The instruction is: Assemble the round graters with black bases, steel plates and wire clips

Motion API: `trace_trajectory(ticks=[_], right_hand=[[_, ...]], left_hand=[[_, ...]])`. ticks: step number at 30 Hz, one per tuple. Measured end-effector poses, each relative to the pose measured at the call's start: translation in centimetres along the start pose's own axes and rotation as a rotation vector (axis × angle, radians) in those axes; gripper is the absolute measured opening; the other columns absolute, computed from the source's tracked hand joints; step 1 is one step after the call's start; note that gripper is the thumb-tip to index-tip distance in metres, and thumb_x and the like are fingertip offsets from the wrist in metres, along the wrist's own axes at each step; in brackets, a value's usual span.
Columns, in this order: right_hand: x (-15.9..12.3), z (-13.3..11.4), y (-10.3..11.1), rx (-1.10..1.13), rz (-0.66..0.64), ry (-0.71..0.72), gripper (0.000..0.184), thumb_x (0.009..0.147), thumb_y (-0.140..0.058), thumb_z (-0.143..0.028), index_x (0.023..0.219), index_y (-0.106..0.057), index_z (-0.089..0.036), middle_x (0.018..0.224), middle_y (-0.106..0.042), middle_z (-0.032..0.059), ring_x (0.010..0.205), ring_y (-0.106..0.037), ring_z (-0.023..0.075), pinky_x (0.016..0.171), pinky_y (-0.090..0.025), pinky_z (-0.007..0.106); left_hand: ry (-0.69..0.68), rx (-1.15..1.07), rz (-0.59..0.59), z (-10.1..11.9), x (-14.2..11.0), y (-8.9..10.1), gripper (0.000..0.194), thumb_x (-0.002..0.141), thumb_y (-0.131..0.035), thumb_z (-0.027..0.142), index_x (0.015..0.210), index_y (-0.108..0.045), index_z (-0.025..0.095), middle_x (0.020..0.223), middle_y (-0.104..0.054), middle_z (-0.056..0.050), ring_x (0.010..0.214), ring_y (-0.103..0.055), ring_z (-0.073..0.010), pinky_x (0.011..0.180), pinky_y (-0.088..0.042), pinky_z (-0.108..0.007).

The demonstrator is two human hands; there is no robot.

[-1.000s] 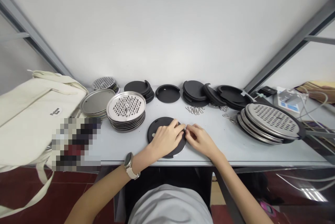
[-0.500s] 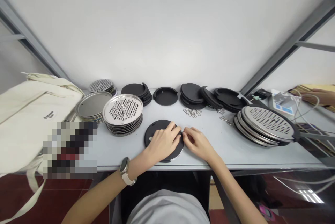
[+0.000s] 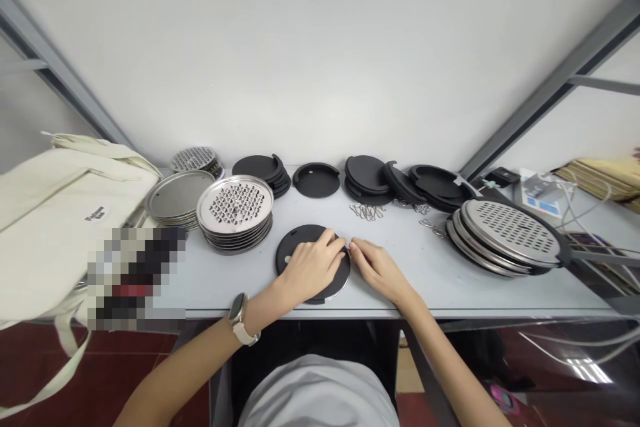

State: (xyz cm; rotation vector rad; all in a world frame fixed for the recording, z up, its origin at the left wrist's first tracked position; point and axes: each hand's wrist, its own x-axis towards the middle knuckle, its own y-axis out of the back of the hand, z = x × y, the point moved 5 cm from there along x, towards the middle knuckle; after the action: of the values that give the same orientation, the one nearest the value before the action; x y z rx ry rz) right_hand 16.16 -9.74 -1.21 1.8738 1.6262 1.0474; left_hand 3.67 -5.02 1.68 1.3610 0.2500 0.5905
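Observation:
A black round grater cover [image 3: 293,240] with a small pale spot and a thin silvery rim at its lower right lies flat near the table's front edge. Across its top rests my left hand [image 3: 313,270], a watch on its wrist, its bent fingers gripping the cover towards the right rim. My right hand [image 3: 377,270] is beside that same rim, thumb and forefinger pinched together close to the left fingertips. A tiny bright bit shows between the two hands, too small to name. Behind them lie several loose wire clips [image 3: 367,212].
Round metal graters [image 3: 240,204] are stacked at left, beside plain metal discs [image 3: 180,197]. More black covers [image 3: 367,174] line the wall. Another grater stack [image 3: 515,234] stands at right. A cream bag [image 3: 60,214] covers the left end; metal frame posts [image 3: 550,90] flank the table.
My right thumb and forefinger have straightened and shifted slightly at the cover's rim. My left hand stays on the cover. Another person's hand at the far right has left the view.

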Motion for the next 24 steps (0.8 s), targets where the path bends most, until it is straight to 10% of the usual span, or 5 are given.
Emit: trace_trajectory(ticks=[24], right_hand=[[0.07, 0.70, -0.34, 0.035, -0.019, -0.039, 0.029, 0.096, -0.036, -0.028, 0.067, -0.033, -0.021, 0.058, -0.039, -0.0043, 0.056, -0.041, 0.0130, 0.055, -0.031, 0.025]], left_hand=[[0.006, 0.042, -0.020, -0.18, 0.09, -0.47, 0.030, 0.097, -0.031, 0.034, 0.119, -0.046, 0.020, 0.110, -0.051, -0.007, 0.072, -0.062, -0.0170, 0.062, -0.049, -0.029]])
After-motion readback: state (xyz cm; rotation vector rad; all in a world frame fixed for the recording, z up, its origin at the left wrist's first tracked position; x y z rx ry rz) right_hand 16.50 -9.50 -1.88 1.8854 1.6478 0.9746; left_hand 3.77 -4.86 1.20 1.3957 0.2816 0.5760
